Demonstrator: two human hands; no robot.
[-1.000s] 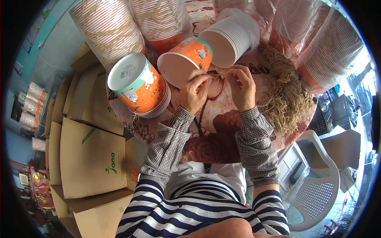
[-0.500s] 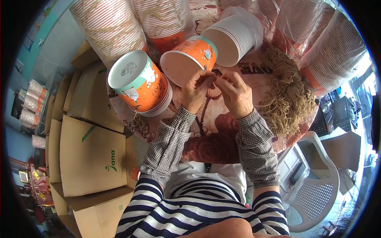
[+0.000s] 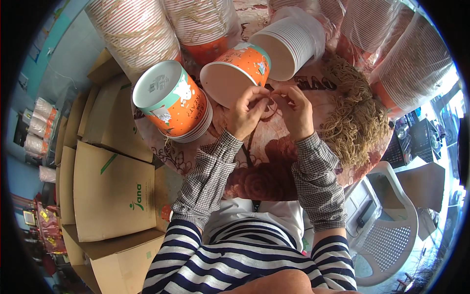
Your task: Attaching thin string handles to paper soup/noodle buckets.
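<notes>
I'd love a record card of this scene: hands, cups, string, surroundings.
Left hand: fingertips bunched, near the tipped orange cup
Right hand: fingertips close to the left's
Anything held: too small to tell
Upturned cups: nested stack, left of the tipped one
Tan string bundle: right of both hands
Surface: flowered tablecloth
Around: cardboard boxes left, white chair right

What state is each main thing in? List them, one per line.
Left hand: fingers bent, grip unclear.
Right hand: fingers bent, grip unclear.
Single orange cup: on its side, mouth uncovered.
Near-left cup stack: nested, upside down.
Middle cup stack: nested, on its side, partly bagged.
Tall cup stacks: nested, in clear plastic.
Cord heap: loose, piled.
White chair: upright.
</notes>
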